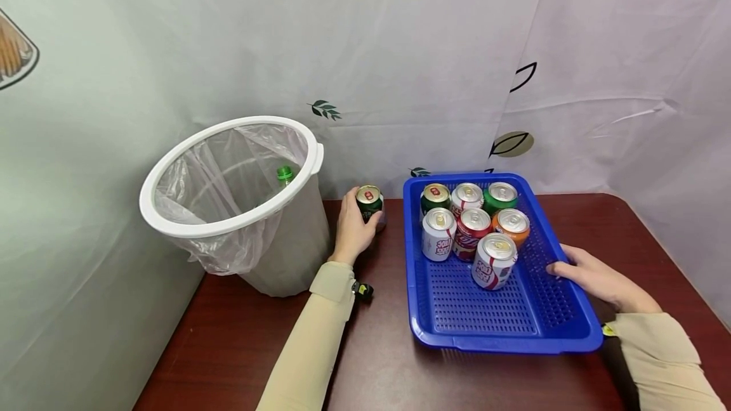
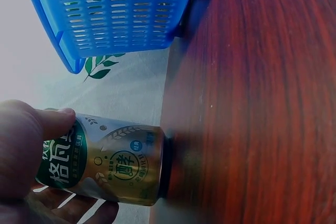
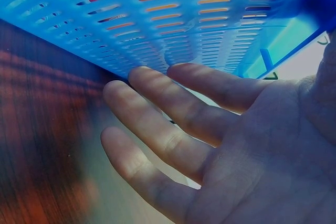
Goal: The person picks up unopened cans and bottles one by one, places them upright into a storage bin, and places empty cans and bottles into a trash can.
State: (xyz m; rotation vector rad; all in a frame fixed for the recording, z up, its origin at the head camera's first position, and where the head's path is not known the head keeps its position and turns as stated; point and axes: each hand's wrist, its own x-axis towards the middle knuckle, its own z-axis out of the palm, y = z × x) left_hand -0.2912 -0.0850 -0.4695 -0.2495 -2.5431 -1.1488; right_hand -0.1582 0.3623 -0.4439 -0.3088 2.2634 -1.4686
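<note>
My left hand [image 1: 354, 224] grips a green and gold drink can [image 1: 370, 205] between the bin and the basket. In the left wrist view, the thumb lies across the upper side of the can [image 2: 105, 161] and the other fingers wrap behind it. Its base is at the tabletop; whether it touches is hard to tell. My right hand [image 1: 605, 281] holds the right rim of a blue plastic basket [image 1: 482, 316], thumb over the rim. In the right wrist view, its fairly straight fingers [image 3: 168, 140] lie along the outside of the slotted wall.
Several drink cans, including a red can [image 1: 471, 233] and an orange can [image 1: 512, 226], stand in the basket. At left, a white-rimmed bin [image 1: 297, 240] with a clear liner contains a green-capped bottle [image 1: 284, 174]. A patterned curtain [image 1: 400, 68] hangs behind the dark red table [image 1: 377, 347].
</note>
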